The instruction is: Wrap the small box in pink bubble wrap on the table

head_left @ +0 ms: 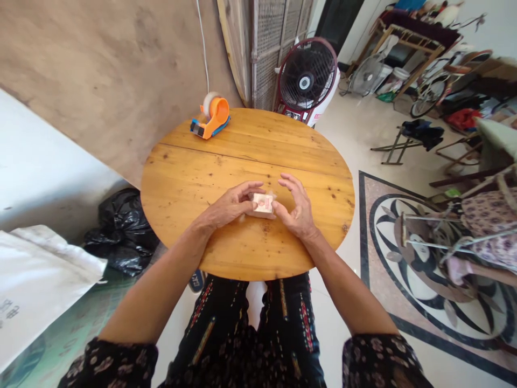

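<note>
A small pale box with red print (263,203), partly in clear wrap, sits near the middle of the round wooden table (242,156). At its left end is my left hand (235,206), thumb and fingers around that end of the box. My right hand (297,210) is at the other end, fingers spread and raised, with the thumb tip near or touching the box's right edge. An orange tape dispenser (212,119) with a roll of tape stands at the table's back left.
Behind the table stands a dark red fan (306,81). Black plastic bags (123,229) and a white sack (44,275) lie to the left. On the right are a folding stool (404,145) and a chair with patterned cloth (490,221).
</note>
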The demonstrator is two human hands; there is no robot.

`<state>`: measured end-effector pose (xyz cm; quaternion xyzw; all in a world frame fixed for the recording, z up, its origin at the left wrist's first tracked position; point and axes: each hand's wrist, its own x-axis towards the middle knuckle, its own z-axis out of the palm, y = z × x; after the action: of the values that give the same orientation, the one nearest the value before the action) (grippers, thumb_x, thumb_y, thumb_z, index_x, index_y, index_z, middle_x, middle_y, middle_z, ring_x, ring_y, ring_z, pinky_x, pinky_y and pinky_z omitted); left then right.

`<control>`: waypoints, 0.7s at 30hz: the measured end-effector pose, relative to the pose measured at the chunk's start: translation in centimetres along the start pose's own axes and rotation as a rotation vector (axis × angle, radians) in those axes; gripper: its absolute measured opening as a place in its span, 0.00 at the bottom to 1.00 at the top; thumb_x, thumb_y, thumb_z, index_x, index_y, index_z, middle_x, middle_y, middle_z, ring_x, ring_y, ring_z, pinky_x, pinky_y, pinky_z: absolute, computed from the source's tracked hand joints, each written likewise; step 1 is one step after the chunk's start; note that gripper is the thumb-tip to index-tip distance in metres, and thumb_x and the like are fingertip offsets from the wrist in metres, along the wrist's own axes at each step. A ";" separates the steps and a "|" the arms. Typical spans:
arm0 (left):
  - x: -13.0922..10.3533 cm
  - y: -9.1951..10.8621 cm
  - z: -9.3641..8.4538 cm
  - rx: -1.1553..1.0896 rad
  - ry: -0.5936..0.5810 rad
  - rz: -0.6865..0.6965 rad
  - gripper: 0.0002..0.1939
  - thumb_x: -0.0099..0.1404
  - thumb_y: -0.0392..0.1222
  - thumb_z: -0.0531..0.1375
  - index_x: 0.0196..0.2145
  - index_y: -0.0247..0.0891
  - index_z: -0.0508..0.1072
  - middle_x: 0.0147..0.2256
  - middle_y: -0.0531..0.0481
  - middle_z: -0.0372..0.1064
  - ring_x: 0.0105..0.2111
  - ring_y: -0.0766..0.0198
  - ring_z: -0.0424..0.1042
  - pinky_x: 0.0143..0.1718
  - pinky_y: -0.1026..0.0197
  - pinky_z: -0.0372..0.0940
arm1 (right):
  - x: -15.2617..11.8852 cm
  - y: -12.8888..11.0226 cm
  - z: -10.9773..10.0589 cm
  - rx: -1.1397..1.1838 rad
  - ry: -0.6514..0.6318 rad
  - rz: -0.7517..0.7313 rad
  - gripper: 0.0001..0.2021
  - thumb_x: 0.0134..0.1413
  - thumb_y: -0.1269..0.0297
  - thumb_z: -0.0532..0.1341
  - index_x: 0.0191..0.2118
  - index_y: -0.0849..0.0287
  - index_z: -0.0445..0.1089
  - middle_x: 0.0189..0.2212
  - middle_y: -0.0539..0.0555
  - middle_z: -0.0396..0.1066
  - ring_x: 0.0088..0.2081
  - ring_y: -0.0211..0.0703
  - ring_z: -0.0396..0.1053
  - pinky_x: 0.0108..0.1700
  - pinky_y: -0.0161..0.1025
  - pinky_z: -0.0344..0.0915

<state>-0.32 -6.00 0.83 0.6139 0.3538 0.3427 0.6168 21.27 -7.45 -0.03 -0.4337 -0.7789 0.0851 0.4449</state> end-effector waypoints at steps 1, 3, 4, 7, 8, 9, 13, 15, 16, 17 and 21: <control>0.0 0.0 0.0 0.007 0.009 0.006 0.31 0.61 0.39 0.61 0.61 0.37 0.62 0.59 0.39 0.65 0.55 0.53 0.68 0.56 0.51 0.61 | 0.0 0.1 0.0 -0.001 -0.041 0.003 0.25 0.57 0.52 0.60 0.58 0.55 0.62 0.60 0.64 0.63 0.62 0.56 0.62 0.59 0.57 0.61; 0.0 -0.1 0.0 0.024 0.029 0.021 0.31 0.61 0.40 0.61 0.61 0.37 0.62 0.59 0.39 0.65 0.56 0.52 0.67 0.57 0.49 0.60 | 0.0 0.1 0.2 -0.008 -0.125 -0.003 0.29 0.57 0.50 0.60 0.62 0.53 0.58 0.63 0.63 0.61 0.63 0.56 0.60 0.61 0.57 0.59; 0.1 -0.1 0.0 0.031 0.036 0.027 0.31 0.61 0.40 0.61 0.61 0.37 0.62 0.59 0.38 0.65 0.56 0.52 0.67 0.58 0.48 0.60 | -0.1 0.1 0.3 -0.014 -0.157 -0.008 0.31 0.56 0.49 0.60 0.63 0.53 0.56 0.63 0.63 0.60 0.64 0.56 0.59 0.61 0.58 0.58; 0.2 -0.4 0.0 0.015 0.036 0.031 0.34 0.60 0.42 0.63 0.62 0.37 0.60 0.59 0.36 0.64 0.57 0.49 0.66 0.58 0.46 0.60 | -0.3 0.1 0.7 -0.047 -0.203 -0.005 0.35 0.54 0.49 0.62 0.65 0.54 0.54 0.63 0.63 0.61 0.63 0.57 0.59 0.61 0.58 0.58; 0.2 -0.4 -0.1 -0.001 0.031 0.026 0.35 0.60 0.43 0.63 0.63 0.36 0.59 0.60 0.35 0.63 0.57 0.48 0.66 0.58 0.46 0.60 | -0.4 0.1 0.7 -0.058 -0.210 0.000 0.35 0.54 0.50 0.62 0.65 0.55 0.54 0.62 0.63 0.62 0.62 0.57 0.60 0.60 0.58 0.59; 0.2 -0.5 -0.2 -0.016 0.025 0.020 0.37 0.60 0.44 0.64 0.64 0.37 0.58 0.60 0.35 0.62 0.58 0.47 0.66 0.58 0.45 0.60 | -0.4 0.2 0.8 -0.066 -0.219 0.004 0.35 0.54 0.51 0.62 0.65 0.55 0.54 0.62 0.64 0.62 0.61 0.58 0.62 0.59 0.58 0.59; 0.1 -1.0 -0.8 0.035 -0.032 0.031 0.45 0.58 0.47 0.66 0.68 0.41 0.52 0.65 0.34 0.54 0.64 0.43 0.57 0.62 0.41 0.56 | -0.4 0.4 0.9 -0.059 -0.233 0.021 0.36 0.54 0.52 0.62 0.66 0.55 0.53 0.61 0.64 0.63 0.58 0.58 0.65 0.58 0.58 0.61; 0.1 -1.1 -1.0 0.109 -0.081 0.058 0.49 0.56 0.46 0.68 0.69 0.42 0.48 0.68 0.34 0.48 0.66 0.42 0.53 0.63 0.41 0.54 | -0.4 0.4 0.8 -0.045 -0.237 0.035 0.37 0.54 0.50 0.62 0.67 0.55 0.52 0.62 0.64 0.62 0.59 0.58 0.65 0.58 0.58 0.60; 0.0 -1.2 -1.1 0.149 -0.102 0.065 0.50 0.56 0.45 0.68 0.70 0.42 0.47 0.68 0.34 0.47 0.66 0.42 0.52 0.63 0.41 0.54 | -0.4 0.4 0.9 -0.041 -0.245 0.045 0.39 0.54 0.50 0.62 0.67 0.55 0.51 0.63 0.64 0.61 0.59 0.58 0.65 0.58 0.58 0.60; 0.0 -1.1 -1.1 0.188 -0.115 0.066 0.51 0.55 0.44 0.68 0.70 0.41 0.46 0.68 0.34 0.46 0.66 0.41 0.53 0.63 0.41 0.54 | -0.5 0.5 0.9 -0.040 -0.258 0.054 0.40 0.54 0.49 0.63 0.68 0.55 0.49 0.63 0.64 0.61 0.59 0.59 0.65 0.57 0.58 0.61; -0.1 -0.6 -0.6 0.279 -0.062 0.066 0.48 0.57 0.39 0.63 0.70 0.37 0.44 0.63 0.35 0.57 0.60 0.46 0.63 0.62 0.43 0.56 | -0.9 0.6 1.1 -0.076 -0.307 0.076 0.40 0.56 0.49 0.62 0.69 0.56 0.47 0.59 0.64 0.67 0.56 0.60 0.67 0.56 0.58 0.61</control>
<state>-0.85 -5.80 0.20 0.7154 0.3583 0.2911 0.5245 21.00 -7.51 -1.50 -0.4612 -0.8234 0.1377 0.3005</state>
